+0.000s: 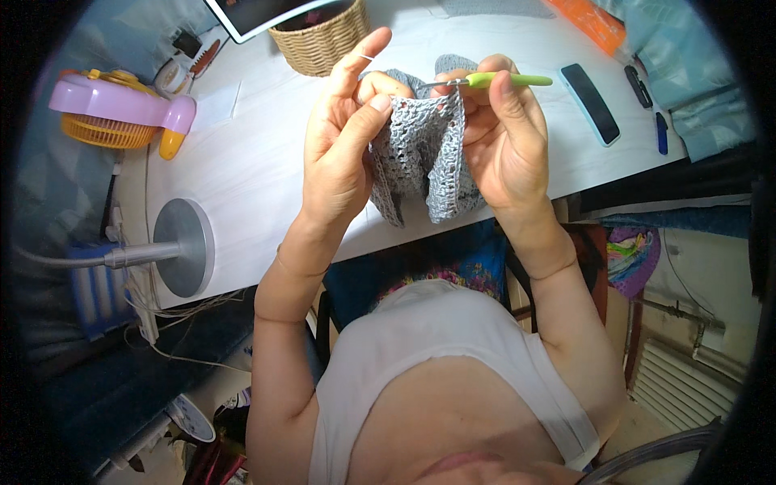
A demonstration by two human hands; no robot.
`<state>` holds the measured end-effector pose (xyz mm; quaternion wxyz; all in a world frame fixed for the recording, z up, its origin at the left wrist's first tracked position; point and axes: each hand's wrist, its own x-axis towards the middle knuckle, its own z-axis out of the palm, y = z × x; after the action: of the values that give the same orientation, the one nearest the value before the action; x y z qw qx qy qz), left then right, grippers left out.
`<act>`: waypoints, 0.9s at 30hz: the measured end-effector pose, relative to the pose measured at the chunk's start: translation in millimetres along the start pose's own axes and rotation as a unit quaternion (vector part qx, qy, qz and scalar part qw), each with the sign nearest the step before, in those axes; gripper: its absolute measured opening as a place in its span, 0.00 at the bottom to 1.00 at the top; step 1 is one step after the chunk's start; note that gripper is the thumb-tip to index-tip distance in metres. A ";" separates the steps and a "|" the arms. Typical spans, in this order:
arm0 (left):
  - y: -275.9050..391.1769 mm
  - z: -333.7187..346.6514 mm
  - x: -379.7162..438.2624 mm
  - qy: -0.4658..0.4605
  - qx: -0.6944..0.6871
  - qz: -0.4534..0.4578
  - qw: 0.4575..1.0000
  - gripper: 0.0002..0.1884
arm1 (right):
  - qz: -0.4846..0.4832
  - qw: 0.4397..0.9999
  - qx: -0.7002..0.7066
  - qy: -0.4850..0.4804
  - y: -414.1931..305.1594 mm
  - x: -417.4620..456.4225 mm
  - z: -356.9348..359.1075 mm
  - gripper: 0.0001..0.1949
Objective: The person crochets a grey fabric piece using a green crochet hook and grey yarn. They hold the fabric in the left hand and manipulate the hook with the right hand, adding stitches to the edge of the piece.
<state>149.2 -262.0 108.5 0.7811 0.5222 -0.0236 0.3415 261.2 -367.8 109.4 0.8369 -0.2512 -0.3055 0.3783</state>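
A grey crocheted piece (412, 139) hangs in folds between my hands above the front of the white desk. My left hand (348, 127) pinches its upper left edge between thumb and fingers, with the index finger raised and yarn around it. In my right hand (509, 127) is a crochet hook (515, 79) with a lime-green handle, held from above between thumb and fingers. The hook's metal shaft points left across the top edge of the piece and carries loops of yarn. More grey crocheted fabric lies behind my hands.
A wicker basket (321, 39) and a tablet (260, 15) are at the back. At left are a toy-like purple and yellow fan (121, 112) and a round grey lamp base (185, 247). A phone (589, 104), pens (638, 86) and an orange package (588, 27) lie at right.
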 end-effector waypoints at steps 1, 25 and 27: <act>-0.9 0.6 -0.7 0.006 0.009 0.003 1.000 0.31 | 0.003 1.000 -0.004 -0.005 0.4 0.1 -1.6 0.10; 39.2 13.5 18.8 -0.015 0.166 0.036 0.985 0.36 | -0.134 0.982 -0.093 -0.092 -12.0 14.0 8.2 0.12; 40.0 18.1 21.0 -0.002 0.146 0.030 0.989 0.36 | -0.145 0.981 -0.098 -0.084 -11.4 13.4 7.8 0.11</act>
<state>148.7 -257.5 156.9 0.6856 0.6305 0.0097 0.3637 268.3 -362.4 126.6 0.8254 -0.2527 -0.4434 0.2412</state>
